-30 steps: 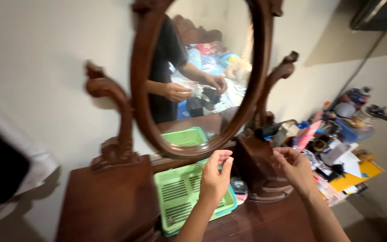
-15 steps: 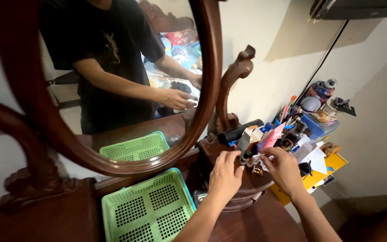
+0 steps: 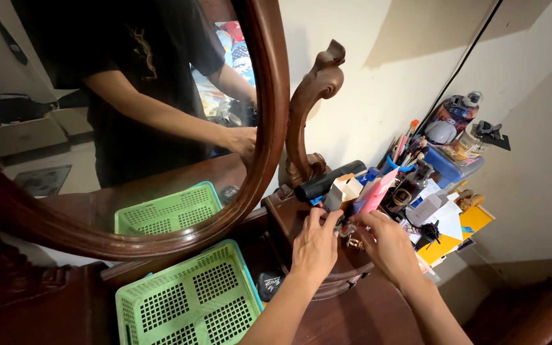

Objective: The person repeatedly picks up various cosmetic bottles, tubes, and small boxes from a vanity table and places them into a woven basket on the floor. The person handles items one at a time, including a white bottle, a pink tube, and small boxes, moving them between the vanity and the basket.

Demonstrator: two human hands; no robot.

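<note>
At frame centre, small glinting metal pieces are pinched by the left hand and right hand, fingers curled, beside a perforated green plastic basket.

You have one view only, from the camera on your head. It looks steeply down and forward over your forearms at the dark brown wooden worktop, close enough that your hands fill the lower middle. It faces the pale wall behind the dresser; the oval wood-framed mirror takes the upper left, tilted in frame. No second view shares this scene.
</note>
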